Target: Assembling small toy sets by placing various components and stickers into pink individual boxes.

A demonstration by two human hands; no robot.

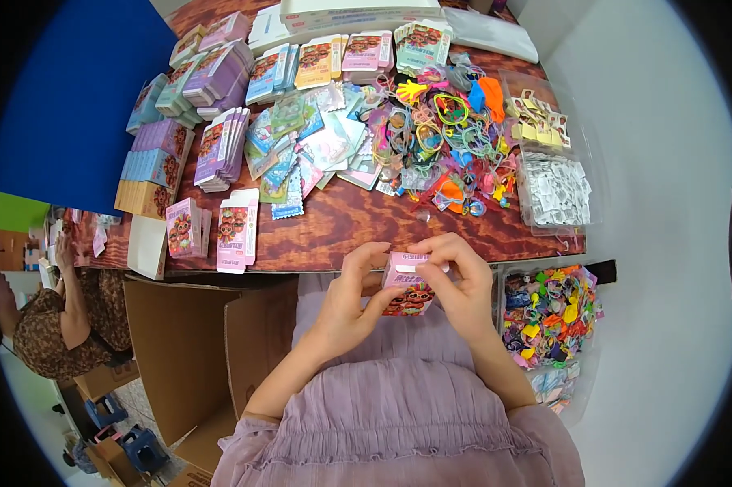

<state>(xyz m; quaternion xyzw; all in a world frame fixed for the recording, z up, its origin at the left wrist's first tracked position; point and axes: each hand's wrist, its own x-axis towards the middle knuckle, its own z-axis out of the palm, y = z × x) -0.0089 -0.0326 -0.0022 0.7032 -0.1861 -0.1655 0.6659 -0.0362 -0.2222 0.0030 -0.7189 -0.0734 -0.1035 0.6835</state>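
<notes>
A small pink printed card box is held up between my two hands, just off the table's front edge. My left hand grips its left side, thumb across the printed front. On the other side my right hand pinches the box near its top end, where the flap area shows white. Beyond the hands lies a heap of small colourful toys and rubbery trinkets. To its left spreads a loose pile of shiny cards and small packets. Two flat pink boxes lie by the front edge, left of my hands.
Stacked printed boxes fill the table's left and back. Clear plastic trays with small white packets stand at the right. Below them sits a bin of colourful trinkets. An open cardboard carton stands lower left, near another person.
</notes>
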